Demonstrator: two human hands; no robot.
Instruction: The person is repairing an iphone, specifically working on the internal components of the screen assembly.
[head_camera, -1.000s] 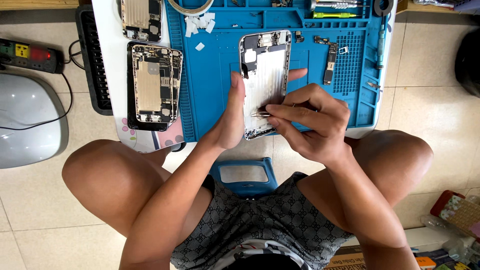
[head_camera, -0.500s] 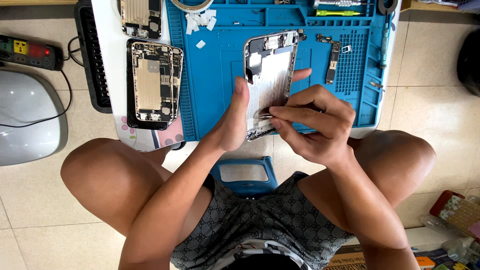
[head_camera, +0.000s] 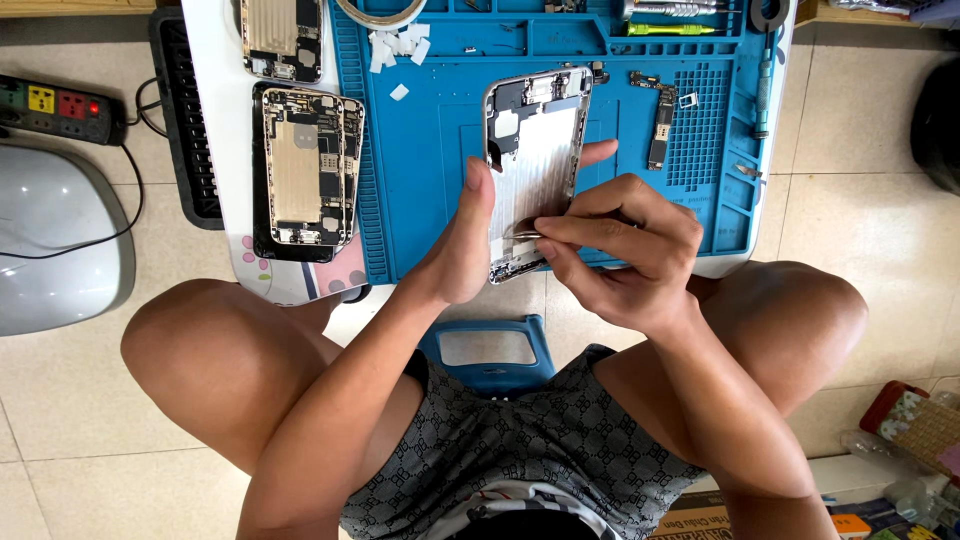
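Head view: the left hand (head_camera: 462, 240) grips an opened phone housing (head_camera: 533, 165), silver inside, thumb along its left edge and a fingertip showing past its right edge, so the hand is closed around the housing. The housing is held tilted above the near middle of the blue repair mat (head_camera: 430, 170), its lower end over the mat's near edge. The right hand (head_camera: 625, 255) is closed in a pinch on thin metal tweezers (head_camera: 520, 236), whose tips lie on the lower part of the housing interior; what the tips hold, if anything, is too small to tell. The mat lies on a small white table (head_camera: 215, 140). On the mat, right of the housing, a narrow circuit board (head_camera: 661, 125) lies beside a grid of small compartments (head_camera: 700, 140). Along the far edge of the mat lie a tape roll (head_camera: 385, 14), cut white tape pieces (head_camera: 397, 48) and screwdrivers (head_camera: 665, 12). On the left part of the table, off the mat, a second opened phone (head_camera: 305, 170) lies flat, with a third opened phone (head_camera: 282, 38) at the far left corner. A black keyboard (head_camera: 180, 120) runs along the table's left edge. On the floor to the left sit a power strip (head_camera: 55, 105) and a grey domed device (head_camera: 55, 240).
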